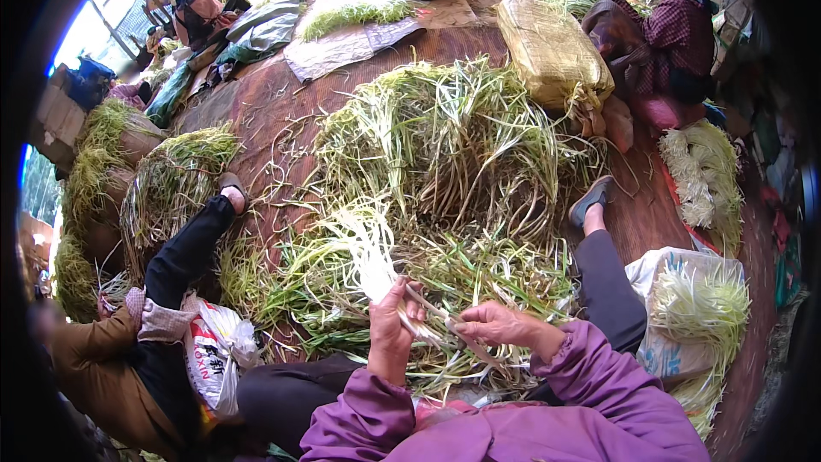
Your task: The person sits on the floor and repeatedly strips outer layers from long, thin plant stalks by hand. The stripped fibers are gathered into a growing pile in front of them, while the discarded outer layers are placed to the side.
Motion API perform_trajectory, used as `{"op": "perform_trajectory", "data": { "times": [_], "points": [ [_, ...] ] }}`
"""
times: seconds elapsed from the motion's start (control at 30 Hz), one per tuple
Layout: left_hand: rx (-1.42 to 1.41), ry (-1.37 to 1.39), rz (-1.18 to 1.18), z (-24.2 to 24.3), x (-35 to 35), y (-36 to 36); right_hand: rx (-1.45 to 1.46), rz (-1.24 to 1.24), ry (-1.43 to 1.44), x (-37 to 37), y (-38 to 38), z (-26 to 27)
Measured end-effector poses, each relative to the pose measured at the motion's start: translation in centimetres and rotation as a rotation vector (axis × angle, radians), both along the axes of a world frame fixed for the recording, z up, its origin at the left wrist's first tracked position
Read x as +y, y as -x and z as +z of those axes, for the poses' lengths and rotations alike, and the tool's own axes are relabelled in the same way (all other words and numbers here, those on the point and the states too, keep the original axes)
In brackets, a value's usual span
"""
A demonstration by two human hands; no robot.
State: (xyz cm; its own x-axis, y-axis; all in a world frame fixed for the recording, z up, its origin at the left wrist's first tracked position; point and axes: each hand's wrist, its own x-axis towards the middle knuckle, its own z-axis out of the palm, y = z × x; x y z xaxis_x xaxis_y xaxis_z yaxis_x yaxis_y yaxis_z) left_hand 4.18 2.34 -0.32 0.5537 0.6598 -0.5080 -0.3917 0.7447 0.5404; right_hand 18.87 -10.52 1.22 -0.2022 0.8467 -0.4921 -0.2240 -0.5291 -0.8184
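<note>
Pale, peeled leafy stalks (pixel 372 256) form a bundle in my left hand (pixel 392 327), their whitish-yellow leaves fanning out up and to the left. My right hand (pixel 503 327), just to the right, pinches the outer sheath of a stalk (pixel 452 323) between thumb and fingers. Loose green leaves and peelings (pixel 507 269) lie beneath both hands, between my legs. Beyond them rises a large heap of unpeeled stalks (pixel 449 135) with brown, dry lower ends.
A person in brown (pixel 109 372) sits at left beside a white plastic sack (pixel 221 359). Pale stalks lie on a white sack (pixel 686 314) at right and in a pile (pixel 699 179) farther back. A yellow wrapped bale (pixel 551 51) stands near a person in checked clothing (pixel 677 38).
</note>
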Motion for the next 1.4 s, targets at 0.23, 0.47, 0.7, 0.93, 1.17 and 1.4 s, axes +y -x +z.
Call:
{"op": "perform_trajectory", "data": {
  "times": [0.23, 0.47, 0.7, 0.93, 1.17, 1.4],
  "points": [
    [0.066, -0.058, 0.215, 0.4, 2.5, 1.0, -0.135, -0.002, 0.259, -12.0, -0.7, -4.9],
    [0.059, -0.063, 0.154, 0.1, 1.8, 0.5, -0.723, -0.047, -0.272, -8.1, -2.6, -1.3],
    [0.228, -0.016, 0.005, -1.9, -3.8, -1.7, -0.877, -0.023, -0.336, -2.6, 2.0, -1.8],
    [0.214, -0.344, 0.212, 3.8, -1.7, -2.2, -0.623, -0.454, 0.183, 0.1, -9.0, -4.6],
    [0.036, 0.068, -0.038, 0.1, -1.3, -2.0, -0.869, -1.035, 0.436, -3.6, -23.8, -22.2],
    [0.039, 0.158, -0.159, -2.5, -2.0, -2.7, -1.035, -0.88, 0.386, -3.9, -24.8, -26.7]
  ]
}}
